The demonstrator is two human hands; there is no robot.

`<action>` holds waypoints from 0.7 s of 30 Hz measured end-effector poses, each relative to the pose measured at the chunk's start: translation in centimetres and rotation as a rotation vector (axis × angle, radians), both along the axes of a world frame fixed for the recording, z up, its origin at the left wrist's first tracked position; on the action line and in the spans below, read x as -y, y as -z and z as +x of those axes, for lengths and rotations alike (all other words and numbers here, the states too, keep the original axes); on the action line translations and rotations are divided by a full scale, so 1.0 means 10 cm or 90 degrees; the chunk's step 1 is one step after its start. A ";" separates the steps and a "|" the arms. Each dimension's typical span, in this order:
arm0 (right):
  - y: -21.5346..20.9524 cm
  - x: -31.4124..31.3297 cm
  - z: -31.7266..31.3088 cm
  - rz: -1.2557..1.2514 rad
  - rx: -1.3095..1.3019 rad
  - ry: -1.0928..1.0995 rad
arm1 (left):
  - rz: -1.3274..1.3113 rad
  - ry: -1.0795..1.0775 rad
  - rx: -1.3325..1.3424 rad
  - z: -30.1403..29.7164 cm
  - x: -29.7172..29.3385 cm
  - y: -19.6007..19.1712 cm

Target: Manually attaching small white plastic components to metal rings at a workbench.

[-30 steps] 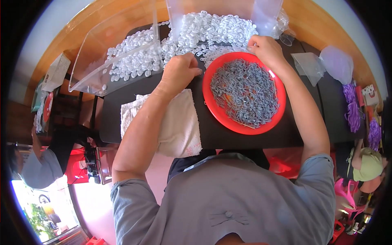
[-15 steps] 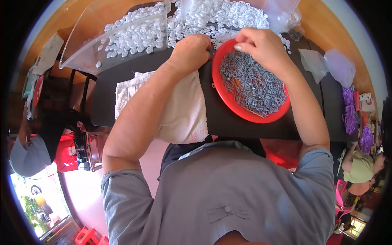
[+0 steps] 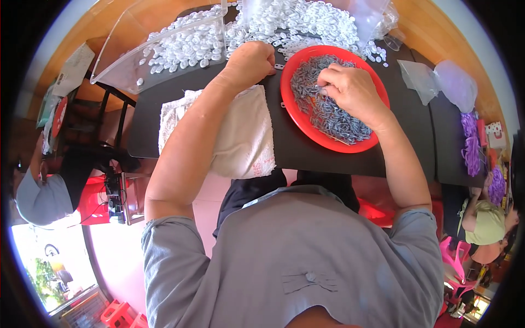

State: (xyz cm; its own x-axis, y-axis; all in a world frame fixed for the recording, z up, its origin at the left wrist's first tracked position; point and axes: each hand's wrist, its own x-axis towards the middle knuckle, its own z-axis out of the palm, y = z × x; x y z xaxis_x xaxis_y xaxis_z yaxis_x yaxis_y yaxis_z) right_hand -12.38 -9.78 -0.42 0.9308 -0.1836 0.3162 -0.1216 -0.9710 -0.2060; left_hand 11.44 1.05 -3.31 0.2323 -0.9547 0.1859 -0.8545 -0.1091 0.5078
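A red round plate point(image 3: 288, 109) full of small grey screws point(image 3: 339, 123) stands on the dark table. My right hand point(image 3: 353, 93) is over the plate, thumb and fingertips pinched together at the screws; whatever is between them is too small to make out. Left of the plate, my left hand point(image 3: 249, 64) is closed just above the tabletop, and its fingers hide anything inside. One small white plastic piece point(image 3: 279, 66) lies beside it. Beyond both hands spreads a heap of white oval plastic pieces point(image 3: 306, 22).
A clear plastic bin point(image 3: 123, 71) lies at the far left with white pieces in it. A white cloth point(image 3: 240, 139) hangs over the near table edge under my left forearm. Clear bags point(image 3: 456, 87) lie at the right by purple twine point(image 3: 470, 142). People sit at both sides.
My right hand has moved from the plate's far rim down into the screws. My left hand has shifted slightly left. The head view has tilted a little.
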 end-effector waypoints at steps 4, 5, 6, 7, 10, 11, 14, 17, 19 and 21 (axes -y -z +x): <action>-0.01 -0.01 -0.05 0.091 0.057 0.015 | -0.056 -0.003 -0.039 -0.13 -0.04 -0.06; -0.02 0.00 -0.05 0.095 0.061 0.015 | -0.055 0.012 -0.048 -0.18 -0.05 -0.10; -0.03 0.01 -0.06 0.117 0.064 0.012 | -0.054 0.026 -0.057 -0.21 -0.05 -0.11; -0.04 0.02 -0.07 0.138 0.066 0.007 | -0.051 0.026 -0.053 -0.19 -0.03 -0.08; -0.04 0.06 -0.07 0.133 0.077 0.012 | -0.082 0.050 0.001 -0.16 0.02 -0.01; -0.05 0.07 -0.09 0.136 0.080 0.013 | -0.064 0.038 0.018 -0.18 0.02 -0.01; -0.09 0.08 -0.13 0.199 0.055 0.038 | -0.061 0.030 0.038 -0.17 0.03 0.01; -0.12 0.11 -0.14 0.299 0.052 0.032 | -0.074 0.032 0.047 -0.16 0.01 0.02; -0.13 0.14 -0.14 0.314 0.060 0.004 | -0.074 0.031 0.055 -0.17 0.01 0.00; -0.14 0.14 -0.16 0.311 0.073 0.002 | -0.022 0.004 0.039 -0.19 0.00 -0.02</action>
State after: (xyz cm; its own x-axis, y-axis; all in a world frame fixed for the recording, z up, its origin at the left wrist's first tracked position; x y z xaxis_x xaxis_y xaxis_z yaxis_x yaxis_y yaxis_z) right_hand -13.96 -11.13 0.99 0.8943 -0.3384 0.2926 -0.0746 -0.7578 -0.6482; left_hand 9.57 1.04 -3.09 0.2138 -0.9488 0.2328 -0.8849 -0.0871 0.4576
